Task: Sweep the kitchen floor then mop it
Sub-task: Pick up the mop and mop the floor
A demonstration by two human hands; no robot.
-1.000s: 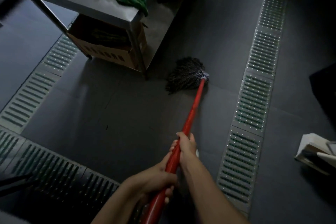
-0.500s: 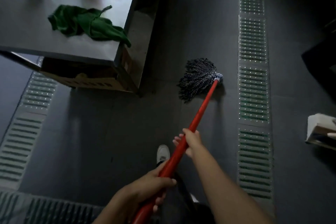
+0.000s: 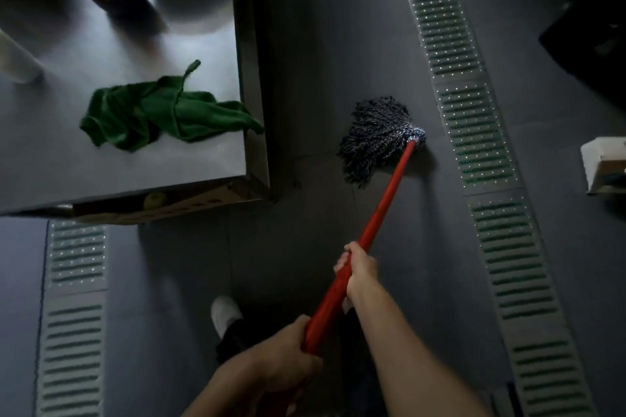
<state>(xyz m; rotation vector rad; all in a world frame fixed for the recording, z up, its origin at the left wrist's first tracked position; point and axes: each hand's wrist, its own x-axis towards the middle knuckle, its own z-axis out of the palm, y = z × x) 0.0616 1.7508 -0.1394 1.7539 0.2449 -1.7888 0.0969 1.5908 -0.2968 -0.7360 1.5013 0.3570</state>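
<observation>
Slid clear of the table (image 3: 67, 176), the mop head (image 3: 376, 135) lies near the drain grate (image 3: 474, 132), left hand (image 3: 288, 359) and right hand (image 3: 360, 264) gripping its handle (image 3: 382, 203).

I see a green cloth (image 3: 162, 115) crumpled on the steel table (image 3: 67, 176), near its right edge. A cardboard box (image 3: 189, 206) sits under that table. One grate (image 3: 474, 132) runs along the right, another (image 3: 72, 315) along the left.

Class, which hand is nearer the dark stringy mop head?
Right. The right hand grips the red handle closer to the dark mop head; the left hand grips farther back.
</observation>
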